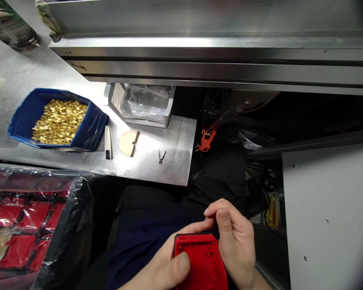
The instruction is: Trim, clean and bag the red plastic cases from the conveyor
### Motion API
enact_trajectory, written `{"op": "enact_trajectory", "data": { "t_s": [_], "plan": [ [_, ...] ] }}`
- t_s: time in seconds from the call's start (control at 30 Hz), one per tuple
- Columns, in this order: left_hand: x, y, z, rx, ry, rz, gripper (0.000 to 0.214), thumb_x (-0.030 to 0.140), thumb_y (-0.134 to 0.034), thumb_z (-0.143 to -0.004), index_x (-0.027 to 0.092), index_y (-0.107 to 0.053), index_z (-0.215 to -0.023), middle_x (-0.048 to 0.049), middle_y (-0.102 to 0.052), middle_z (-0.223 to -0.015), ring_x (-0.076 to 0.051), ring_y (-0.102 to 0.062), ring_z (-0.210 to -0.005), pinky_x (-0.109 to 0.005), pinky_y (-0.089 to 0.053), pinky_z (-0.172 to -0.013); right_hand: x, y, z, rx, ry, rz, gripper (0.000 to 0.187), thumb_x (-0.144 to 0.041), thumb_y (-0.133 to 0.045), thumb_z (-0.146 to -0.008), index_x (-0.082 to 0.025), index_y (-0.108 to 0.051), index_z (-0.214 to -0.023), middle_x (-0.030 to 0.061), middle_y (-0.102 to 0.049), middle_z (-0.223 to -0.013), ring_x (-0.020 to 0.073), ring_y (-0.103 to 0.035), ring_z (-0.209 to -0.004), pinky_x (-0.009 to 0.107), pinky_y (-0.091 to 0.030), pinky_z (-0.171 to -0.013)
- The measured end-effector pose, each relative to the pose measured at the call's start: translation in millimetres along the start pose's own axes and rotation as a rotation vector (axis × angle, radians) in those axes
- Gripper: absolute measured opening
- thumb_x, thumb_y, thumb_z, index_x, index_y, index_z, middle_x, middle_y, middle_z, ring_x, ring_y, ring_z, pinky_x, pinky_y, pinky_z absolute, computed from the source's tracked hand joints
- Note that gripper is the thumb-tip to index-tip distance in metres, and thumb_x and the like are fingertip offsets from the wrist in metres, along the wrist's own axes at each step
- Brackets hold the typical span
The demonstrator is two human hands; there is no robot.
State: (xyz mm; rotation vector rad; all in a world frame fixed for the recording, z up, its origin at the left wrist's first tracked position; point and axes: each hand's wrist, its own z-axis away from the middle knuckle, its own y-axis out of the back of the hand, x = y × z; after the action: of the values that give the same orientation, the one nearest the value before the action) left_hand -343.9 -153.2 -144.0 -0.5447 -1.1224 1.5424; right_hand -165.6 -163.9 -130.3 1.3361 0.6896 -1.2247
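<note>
Low in the head view, my left hand [169, 264] grips a red plastic housing [201, 262], an open shell with a dark edge and moulded ribs inside. The left thumb presses on its inner face, and the index finger runs along its top end. My right hand [237, 241] is beside the housing's right edge with its fingers curled in and the thumb up. Its index fingertip meets the left fingertips just above the housing. Whatever the right fingers may hold is hidden. The housing is held above my lap, its lower part cut off by the frame.
On the metal bench are a blue bin [89, 125] of small brass parts, a grey bin [169, 106] with a plastic bag, a white-handled tool [108, 141], a cream half-round piece [128, 143] and small metal bits [161, 156]. A black-lined box [69, 225] of red housings stands left. An orange-handled tool [207, 141] hangs ahead.
</note>
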Motion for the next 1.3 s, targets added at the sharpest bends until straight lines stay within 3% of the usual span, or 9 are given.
{"op": "enact_trajectory", "data": {
  "t_s": [0.13,0.33,0.47,0.57,0.63,0.87,1.0,1.17,1.3],
  "plan": [
    [0,-0.8,1,-0.016,-0.002,0.038,0.087,0.064,-0.084,-0.076,0.022,-0.054,-0.146,-0.0201,-0.066,-0.131,-0.044,-0.061,-0.126,-0.059,-0.05,-0.102,-1,-1,0,-0.091,-0.058,-0.068,0.034,-0.035,-0.045,-0.106,-0.022,-0.069,-0.086,-0.0001,-0.069,-0.071,0.0141,-0.067,-0.066,0.026,-0.052,-0.064],
    [0,-3.3,3,-0.106,0.009,0.095,0.094,0.07,-0.074,-0.081,0.02,-0.043,-0.155,-0.0231,-0.069,-0.126,-0.041,-0.069,-0.114,-0.063,-0.043,-0.107,15,12,1,0.232,-0.015,0.072,0.036,-0.038,-0.05,-0.103,-0.02,-0.062,-0.075,0.0012,-0.06,-0.072,0.0126,-0.056,-0.062,0.025,-0.04,-0.052],
    [-1,0.7,7,-0.09,0.016,0.083,0.106,0.073,-0.082,-0.068,0.021,-0.045,-0.154,-0.0216,-0.066,-0.134,-0.042,-0.062,-0.126,-0.06,-0.036,-0.114,19,20,-9,0.218,-0.108,0.165,0.024,-0.041,-0.054,-0.102,-0.022,-0.068,-0.096,0.0021,-0.065,-0.087,0.0132,-0.058,-0.069,0.025,-0.047,-0.06],
    [-2,6.4,9,-0.101,0.075,0.094,0.116,0.063,-0.093,-0.06,0.022,-0.043,-0.155,-0.0224,-0.062,-0.14,-0.044,-0.059,-0.13,-0.061,-0.034,-0.116,20,20,-22,0.145,-0.065,0.268,0.021,-0.037,-0.058,-0.099,-0.027,-0.066,-0.117,0.0038,-0.065,-0.111,0.0171,-0.064,-0.096,0.029,-0.053,-0.083],
    [-4,8.0,9,-0.107,0.081,0.15,0.116,0.058,-0.095,-0.061,0.022,-0.04,-0.156,-0.023,-0.062,-0.139,-0.045,-0.061,-0.127,-0.062,-0.037,-0.113,22,17,-32,0.079,-0.041,0.293,0.024,-0.034,-0.057,-0.099,-0.03,-0.063,-0.122,0.0043,-0.061,-0.124,0.0175,-0.063,-0.105,0.029,-0.054,-0.086],
    [-6,4.7,11,-0.082,0.05,0.216,0.096,0.062,-0.088,-0.071,0.015,-0.053,-0.146,-0.0297,-0.063,-0.137,-0.048,-0.063,-0.124,-0.064,-0.039,-0.109,24,-15,-78,-0.407,0.055,0.496,0.023,-0.025,-0.053,-0.101,-0.029,-0.064,-0.12,0.0021,-0.068,-0.118,0.0187,-0.067,-0.103,0.034,-0.054,-0.091],
    [-1,8.4,18,-0.022,0.017,0.115,0.092,0.071,-0.081,-0.072,0.013,-0.058,-0.14,-0.0295,-0.065,-0.136,-0.044,-0.067,-0.119,-0.056,-0.046,-0.104,19,-54,-121,-0.48,0.316,0.679,0.026,-0.02,-0.051,-0.101,-0.025,-0.064,-0.123,0.0051,-0.069,-0.121,0.0234,-0.064,-0.113,0.04,-0.049,-0.103],
    [5,14.7,29,-0.01,-0.028,0.09,0.103,0.085,-0.07,-0.069,0.012,-0.059,-0.14,-0.0292,-0.063,-0.138,-0.04,-0.071,-0.111,-0.051,-0.052,-0.099,23,-92,-177,-0.61,0.532,0.795,0.047,-0.004,-0.048,-0.095,-0.03,-0.06,-0.133,0.0055,-0.061,-0.136,0.0237,-0.059,-0.116,0.039,-0.049,-0.097],
    [5,18.2,38,-0.05,-0.037,0.074,0.104,0.076,-0.082,-0.066,0.014,-0.055,-0.144,-0.0285,-0.058,-0.144,-0.044,-0.065,-0.121,-0.058,-0.046,-0.106,33,-93,-196,-0.638,0.508,0.772,0.022,-0.016,-0.06,-0.094,-0.026,-0.067,-0.112,0.0064,-0.064,-0.124,0.0246,-0.057,-0.116,0.036,-0.049,-0.093]
  ]
}}
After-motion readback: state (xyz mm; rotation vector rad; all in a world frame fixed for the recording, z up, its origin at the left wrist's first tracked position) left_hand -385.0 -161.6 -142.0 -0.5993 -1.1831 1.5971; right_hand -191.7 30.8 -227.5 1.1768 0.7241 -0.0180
